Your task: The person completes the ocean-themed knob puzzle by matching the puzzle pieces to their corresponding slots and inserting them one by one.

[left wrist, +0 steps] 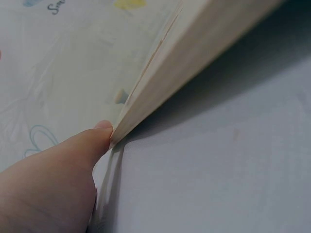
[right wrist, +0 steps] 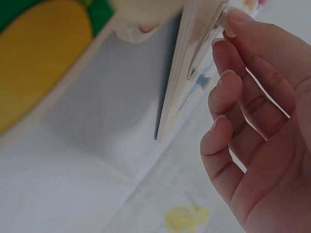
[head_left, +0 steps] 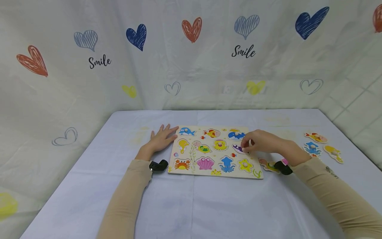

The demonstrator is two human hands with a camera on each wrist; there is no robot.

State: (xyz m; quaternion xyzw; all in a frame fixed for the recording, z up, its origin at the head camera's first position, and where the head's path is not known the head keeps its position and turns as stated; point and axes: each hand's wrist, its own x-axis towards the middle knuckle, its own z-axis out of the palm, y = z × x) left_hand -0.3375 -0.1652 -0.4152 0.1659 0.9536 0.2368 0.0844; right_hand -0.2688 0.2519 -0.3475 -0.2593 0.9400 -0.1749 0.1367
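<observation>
A: Log the scene, largest first.

B: Tabletop (head_left: 89,186) under a pale lilac cloth, smooth and matte. On it a wooden peg-puzzle board (head_left: 215,151), flat, rectangular, pale plywood with printed sea animals. In the left wrist view its edge looks thin and stiff.

A: Hands?

B: Left hand (head_left: 161,138) lies flat with fingers straight, fingertips against the board's left edge; it grips nothing. Right hand (head_left: 262,142) has fingertips pinched on the small peg of the purple dolphin piece (head_left: 238,148), which sits at the right side of the board, middle row. Whether it is seated or slightly lifted, I cannot tell.

A: Handling judgement for that piece?

B: Likely light, rigid, thin wood with a glossy printed face; not fragile. The peg is the natural hold, since the flat edges offer little once it is in its recess. A small knob, so a fingertip pinch could slip if tilted.

A: Loose items?

B: Three cut-out pieces (head_left: 313,148) well apart to the right, and a turtle piece (head_left: 268,165) just beside the board's right edge, near the right wrist.
</observation>
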